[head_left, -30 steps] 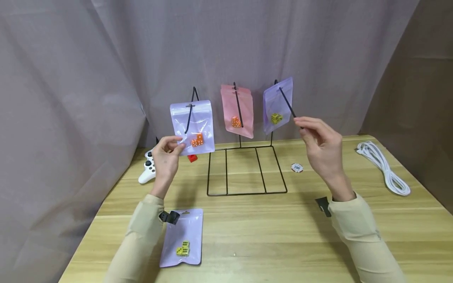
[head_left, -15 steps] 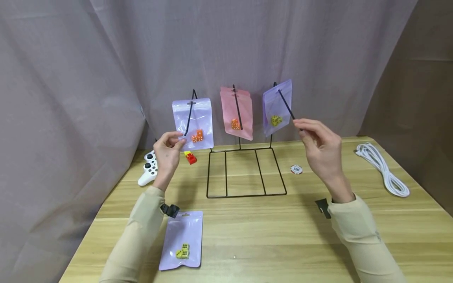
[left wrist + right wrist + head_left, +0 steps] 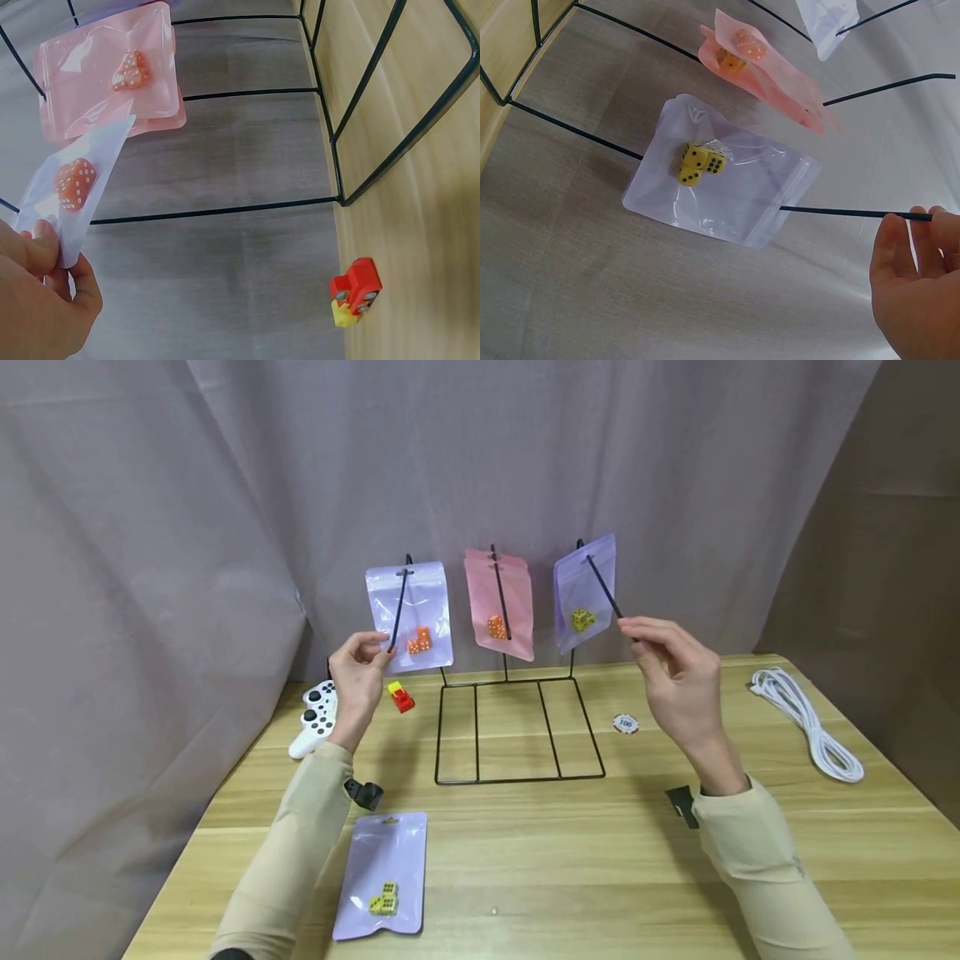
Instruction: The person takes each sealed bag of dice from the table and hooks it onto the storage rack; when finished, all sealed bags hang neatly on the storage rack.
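A black wire rack (image 3: 519,780) with three hooks stands on the table. From its left hook hangs a lilac zip bag (image 3: 431,597) with orange dice; my left hand (image 3: 358,683) pinches its lower corner between thumb and fingers, near the hook's tip. My right hand (image 3: 678,681) holds the end of the right hook (image 3: 603,585) in its fingertips. On that hook hang lilac bags, the front one (image 3: 727,199) with yellow dice. Pink bags (image 3: 517,610), the front one with orange dice, hang on the middle hook.
Another lilac bag (image 3: 390,856) with yellow dice lies on the table at the front left. A white game controller (image 3: 315,722) and a red-and-yellow toy car (image 3: 401,697) lie at the back left. To the right are a poker chip (image 3: 626,723) and a coiled white cable (image 3: 813,718).
My left hand has moved the lilac bag farther back along the left hook, and the toy car behind it now shows. The right hand keeps its hold on the right hook.
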Motion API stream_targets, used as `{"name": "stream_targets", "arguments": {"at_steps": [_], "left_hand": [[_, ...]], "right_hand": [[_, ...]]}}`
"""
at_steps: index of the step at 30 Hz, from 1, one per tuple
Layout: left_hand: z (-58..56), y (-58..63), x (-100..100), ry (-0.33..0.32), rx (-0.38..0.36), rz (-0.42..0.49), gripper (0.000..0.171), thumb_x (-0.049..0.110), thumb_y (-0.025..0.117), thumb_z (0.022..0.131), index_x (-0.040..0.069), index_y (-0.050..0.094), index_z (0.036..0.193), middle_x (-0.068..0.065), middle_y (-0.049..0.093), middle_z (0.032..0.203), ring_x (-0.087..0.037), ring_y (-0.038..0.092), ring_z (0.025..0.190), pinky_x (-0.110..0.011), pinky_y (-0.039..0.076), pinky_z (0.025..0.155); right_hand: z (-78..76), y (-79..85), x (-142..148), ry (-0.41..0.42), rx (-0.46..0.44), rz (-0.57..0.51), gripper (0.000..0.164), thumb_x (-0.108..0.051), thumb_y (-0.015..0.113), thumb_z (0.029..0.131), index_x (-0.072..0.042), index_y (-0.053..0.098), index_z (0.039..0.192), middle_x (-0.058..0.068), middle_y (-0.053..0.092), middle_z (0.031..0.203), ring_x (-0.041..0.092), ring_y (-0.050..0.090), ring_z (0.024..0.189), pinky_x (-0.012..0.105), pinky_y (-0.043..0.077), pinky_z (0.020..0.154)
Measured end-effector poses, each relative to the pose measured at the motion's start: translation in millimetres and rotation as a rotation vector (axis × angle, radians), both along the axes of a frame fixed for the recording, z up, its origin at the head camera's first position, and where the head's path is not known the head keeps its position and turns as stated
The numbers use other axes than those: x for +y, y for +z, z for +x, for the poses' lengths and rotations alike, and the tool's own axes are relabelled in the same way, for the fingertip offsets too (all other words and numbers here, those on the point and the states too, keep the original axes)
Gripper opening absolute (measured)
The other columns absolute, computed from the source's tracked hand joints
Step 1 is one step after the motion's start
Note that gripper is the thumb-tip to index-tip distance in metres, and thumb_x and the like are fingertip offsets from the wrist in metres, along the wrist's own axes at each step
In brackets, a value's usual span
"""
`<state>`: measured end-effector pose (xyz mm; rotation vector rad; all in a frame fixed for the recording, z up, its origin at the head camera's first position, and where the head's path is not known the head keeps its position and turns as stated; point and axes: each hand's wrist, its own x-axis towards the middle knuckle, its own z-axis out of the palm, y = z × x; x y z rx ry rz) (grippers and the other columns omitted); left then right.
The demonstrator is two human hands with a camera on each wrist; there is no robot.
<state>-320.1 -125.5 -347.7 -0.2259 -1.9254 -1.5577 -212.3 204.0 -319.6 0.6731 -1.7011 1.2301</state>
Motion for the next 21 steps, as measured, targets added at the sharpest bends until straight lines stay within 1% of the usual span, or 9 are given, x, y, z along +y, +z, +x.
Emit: {"name": "stream_targets", "arguments": {"at_steps": [5, 7, 10, 13, 16, 19, 21], "left_hand": [[-25.6, -15.7, -4.8, -0.018, -0.025, 0.035, 0.022, -0.018, 0.065, 0.077, -0.005, 0.070, 0.094, -0.017, 0.058, 0.070, -0.014, 0.053, 0.062, -0.012, 0.046, 0.053], [-29.6, -17.3, -4.9, -0.013, -0.028, 0.042, 0.022, -0.018, 0.065, 0.077, -0.003, 0.071, 0.093, -0.012, 0.058, 0.068, -0.013, 0.053, 0.061, -0.012, 0.046, 0.053], [-33.6, -17.7, -4.1, 0.000, -0.035, 0.049, 0.021, -0.016, 0.068, 0.076, -0.002, 0.071, 0.092, -0.004, 0.058, 0.065, -0.011, 0.053, 0.059, -0.013, 0.047, 0.052], [-36.0, -17.3, -2.7, 0.017, -0.043, 0.048, 0.020, -0.012, 0.072, 0.075, 0.000, 0.071, 0.092, 0.003, 0.056, 0.064, -0.008, 0.052, 0.058, -0.014, 0.046, 0.051], [-37.8, -17.7, -1.5, 0.036, -0.054, 0.042, 0.020, -0.007, 0.075, 0.075, 0.000, 0.071, 0.093, 0.007, 0.056, 0.064, -0.006, 0.051, 0.058, -0.014, 0.045, 0.051], [-39.2, -19.5, -1.3, 0.056, -0.069, 0.035, 0.021, -0.003, 0.077, 0.074, 0.001, 0.071, 0.094, 0.007, 0.057, 0.065, -0.006, 0.052, 0.059, -0.015, 0.045, 0.052], [-40.0, -21.5, -1.5, 0.058, -0.088, 0.039, 0.022, -0.002, 0.078, 0.074, 0.002, 0.071, 0.095, 0.005, 0.060, 0.067, -0.006, 0.054, 0.061, -0.015, 0.048, 0.056]], "right_hand": [[-0.1, -1.5, 0.6, 0.012, 0.000, -0.009, 0.021, 0.030, 0.053, 0.078, 0.021, 0.060, 0.096, 0.032, 0.062, 0.102, 0.020, 0.062, 0.099, 0.027, 0.052, 0.089], [0.2, -1.8, 0.9, 0.015, 0.000, -0.007, 0.021, 0.030, 0.053, 0.079, 0.021, 0.060, 0.096, 0.032, 0.062, 0.102, 0.020, 0.062, 0.100, 0.027, 0.052, 0.089], [0.6, -1.5, 1.4, 0.015, 0.002, -0.004, 0.021, 0.030, 0.053, 0.079, 0.021, 0.060, 0.096, 0.032, 0.062, 0.102, 0.019, 0.062, 0.101, 0.027, 0.051, 0.090], [0.5, -0.3, 1.7, 0.017, 0.003, -0.006, 0.021, 0.030, 0.053, 0.079, 0.021, 0.060, 0.096, 0.032, 0.062, 0.102, 0.021, 0.062, 0.101, 0.027, 0.052, 0.090], [0.5, 0.7, 1.7, 0.022, 0.004, -0.008, 0.021, 0.030, 0.053, 0.078, 0.021, 0.060, 0.096, 0.032, 0.061, 0.102, 0.022, 0.062, 0.101, 0.027, 0.052, 0.089], [0.8, 1.1, 1.7, 0.022, 0.004, -0.005, 0.022, 0.031, 0.053, 0.077, 0.021, 0.060, 0.095, 0.033, 0.061, 0.101, 0.021, 0.062, 0.100, 0.026, 0.052, 0.089], [0.8, 0.8, 1.8, 0.025, 0.003, -0.003, 0.022, 0.032, 0.053, 0.077, 0.021, 0.060, 0.095, 0.033, 0.061, 0.101, 0.019, 0.062, 0.100, 0.026, 0.052, 0.088]]}}
